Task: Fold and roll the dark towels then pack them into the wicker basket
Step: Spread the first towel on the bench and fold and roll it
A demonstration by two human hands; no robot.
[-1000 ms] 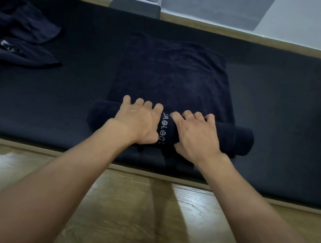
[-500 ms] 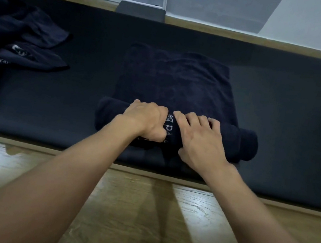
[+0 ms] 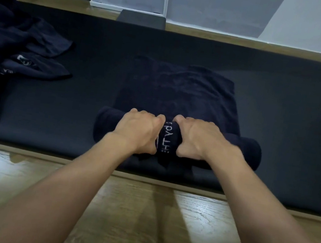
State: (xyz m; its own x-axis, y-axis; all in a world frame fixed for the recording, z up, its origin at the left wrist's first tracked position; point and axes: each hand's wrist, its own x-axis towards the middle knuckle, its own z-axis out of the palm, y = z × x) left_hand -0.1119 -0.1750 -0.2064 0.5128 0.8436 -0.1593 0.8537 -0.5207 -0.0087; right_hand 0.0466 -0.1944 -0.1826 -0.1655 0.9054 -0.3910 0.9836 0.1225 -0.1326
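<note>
A loose pile point(image 3: 9, 45) of dark towels lies on the mat's point(image 3: 285, 99) left end. Mid-mat, by its near edge, the towel point(image 3: 180, 95) is half rolled: the roll's long axis runs left to right along that edge, the flat part reaching toward the mat's far edge. The left hand point(image 3: 139, 130) and right hand point(image 3: 198, 140) grip the roll, fingers curled over it (white lettering point(image 3: 166, 137) shows between them).

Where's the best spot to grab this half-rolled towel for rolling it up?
Likely the middle of the roll, from the near side, curling over its top as the left hand and right hand do: it lies crosswise, flat part beyond.
</note>
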